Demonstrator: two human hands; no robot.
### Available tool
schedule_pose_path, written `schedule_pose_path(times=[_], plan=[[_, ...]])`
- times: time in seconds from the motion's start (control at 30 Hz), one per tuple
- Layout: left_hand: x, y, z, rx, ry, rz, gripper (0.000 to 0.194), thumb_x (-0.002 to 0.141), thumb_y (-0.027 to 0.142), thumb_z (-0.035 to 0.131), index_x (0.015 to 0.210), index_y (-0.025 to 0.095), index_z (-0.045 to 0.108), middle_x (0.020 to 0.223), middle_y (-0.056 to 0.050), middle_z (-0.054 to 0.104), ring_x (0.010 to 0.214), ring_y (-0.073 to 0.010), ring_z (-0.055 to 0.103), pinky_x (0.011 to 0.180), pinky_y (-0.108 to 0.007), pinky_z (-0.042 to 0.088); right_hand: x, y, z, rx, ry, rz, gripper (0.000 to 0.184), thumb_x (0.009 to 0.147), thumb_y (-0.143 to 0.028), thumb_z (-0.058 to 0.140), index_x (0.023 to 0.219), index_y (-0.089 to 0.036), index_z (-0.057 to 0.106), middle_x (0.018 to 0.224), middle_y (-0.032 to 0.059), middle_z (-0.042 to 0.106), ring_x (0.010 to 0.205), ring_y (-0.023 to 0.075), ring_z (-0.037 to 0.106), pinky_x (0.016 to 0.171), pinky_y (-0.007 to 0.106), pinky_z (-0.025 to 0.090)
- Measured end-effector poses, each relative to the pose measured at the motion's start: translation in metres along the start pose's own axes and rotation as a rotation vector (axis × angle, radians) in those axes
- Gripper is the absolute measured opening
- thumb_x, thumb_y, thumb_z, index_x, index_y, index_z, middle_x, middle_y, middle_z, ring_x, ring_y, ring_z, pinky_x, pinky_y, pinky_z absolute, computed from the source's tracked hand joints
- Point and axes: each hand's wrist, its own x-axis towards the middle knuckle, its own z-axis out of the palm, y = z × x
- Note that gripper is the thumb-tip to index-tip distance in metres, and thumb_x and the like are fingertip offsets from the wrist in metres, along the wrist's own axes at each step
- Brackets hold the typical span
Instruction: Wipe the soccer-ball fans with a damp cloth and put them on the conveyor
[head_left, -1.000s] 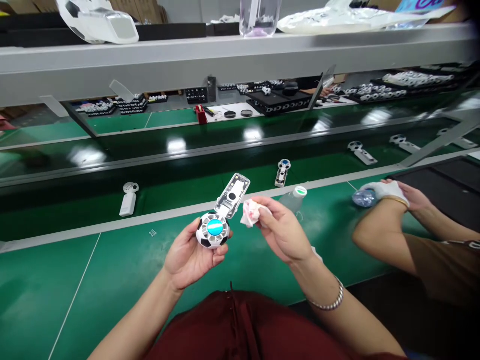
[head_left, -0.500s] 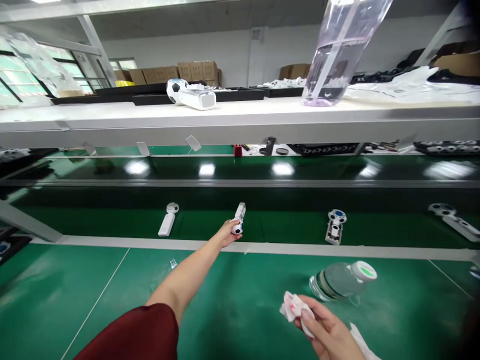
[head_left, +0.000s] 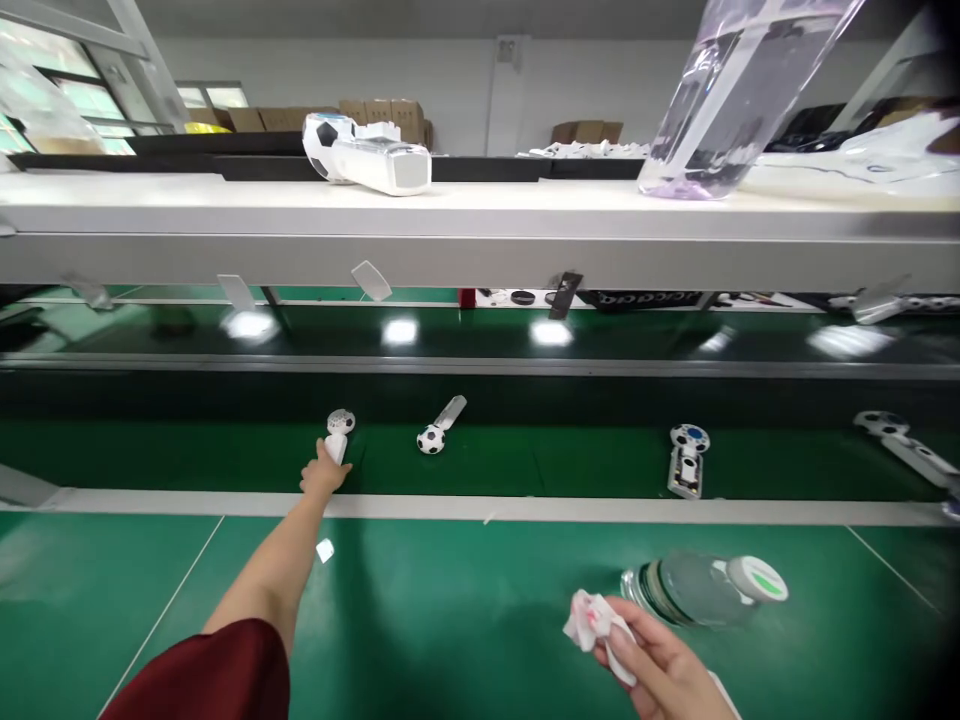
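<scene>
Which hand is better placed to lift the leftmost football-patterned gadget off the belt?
Probably the left: the left hand is right at that gadget, while the right hand is farther off and holds a crumpled tissue.

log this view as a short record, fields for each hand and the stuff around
left hand: at the handle of a white unit; grip unclear
right hand: pinches a crumpled tissue with pinkish marks
beside right hand: capped clear bottle on the green table
dark green strip: also football-patterned unit, open-handled unit, far-right unit
shelf: white football-patterned device, tinted clear container
</scene>
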Motion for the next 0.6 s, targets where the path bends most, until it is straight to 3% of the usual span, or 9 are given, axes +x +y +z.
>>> schedule_pose_path(times=[0.1,0.17,0.27,0.33,0.37,0.47,0.6], plan=[[-0.007,-0.002,-0.005,-0.13,-0.127,-0.029,0.066,0.064,0.015,0.06,0.123,0.008,0.033,0.121,-0.024,0.036,0.122,-0.0385,0.025,0.094,-0.052,0.024,-0.004,-0.002,0.011,0.019,0.008,-0.086,0.033,0.06,-0.04,0.072,0.082,-0.017,0.066,0.08,0.0052,0.059,0.068,0.0113,0.051,0.068,0.021,0.046],[-0.027,0.003,-0.002,-0.276,-0.281,-0.014,0.051,0.072,0.019,0.054,0.119,0.009,0.037,0.117,-0.021,0.043,0.115,-0.0314,0.039,0.091,-0.044,0.035,-0.006,-0.006,0.016,0.01,0.008,-0.14,0.032,0.063,-0.04,0.069,0.085,-0.017,0.064,0.08,0.0045,0.058,0.07,0.0111,0.05,0.066,0.02,0.044],[-0.079,0.011,-0.002,-0.491,-0.544,0.043,0.04,0.079,0.02,0.044,0.118,0.014,0.039,0.113,-0.015,0.049,0.104,-0.0212,0.05,0.087,-0.035,0.042,-0.006,-0.014,0.02,-0.034,-0.046,-0.203,0.032,0.068,-0.039,0.066,0.091,-0.017,0.061,0.086,0.0053,0.059,0.074,0.0118,0.051,0.068,0.021,0.043],[-0.124,0.013,-0.006,-0.644,-0.742,0.065,0.053,0.075,0.013,0.047,0.125,0.02,0.032,0.112,-0.011,0.051,0.101,-0.0186,0.051,0.089,-0.036,0.042,-0.005,-0.02,0.021,-0.068,-0.107,-0.253,0.032,0.071,-0.037,0.064,0.095,-0.017,0.058,0.091,0.0063,0.059,0.078,0.0125,0.052,0.071,0.022,0.042],[-0.147,0.013,-0.008,-0.769,-0.894,0.055,0.063,0.07,0.009,0.051,0.127,0.023,0.028,0.112,-0.011,0.051,0.102,-0.0193,0.051,0.09,-0.038,0.041,-0.004,-0.022,0.022,-0.082,-0.137,-0.281,0.032,0.072,-0.036,0.063,0.096,-0.016,0.057,0.092,0.0068,0.059,0.08,0.0127,0.053,0.073,0.023,0.042],[-0.209,0.011,-0.014,-0.978,-1.191,-0.034,0.072,0.059,0.004,0.057,0.124,0.022,0.032,0.111,-0.011,0.051,0.091,-0.0201,0.055,0.083,-0.039,0.045,-0.004,-0.027,0.026,-0.1,-0.182,-0.39,0.027,0.076,-0.033,0.06,0.096,-0.015,0.055,0.094,0.0075,0.059,0.081,0.0118,0.054,0.074,0.023,0.042],[-0.262,0.006,-0.014,-1.01,-1.34,-0.069,0.06,0.056,0.005,0.057,0.113,0.019,0.044,0.107,-0.009,0.052,0.083,-0.0197,0.055,0.076,-0.039,0.046,-0.009,-0.029,0.034,-0.12,-0.158,-0.585,0.022,0.077,-0.028,0.059,0.094,-0.015,0.056,0.092,0.0054,0.06,0.08,0.0104,0.055,0.074,0.022,0.044]])
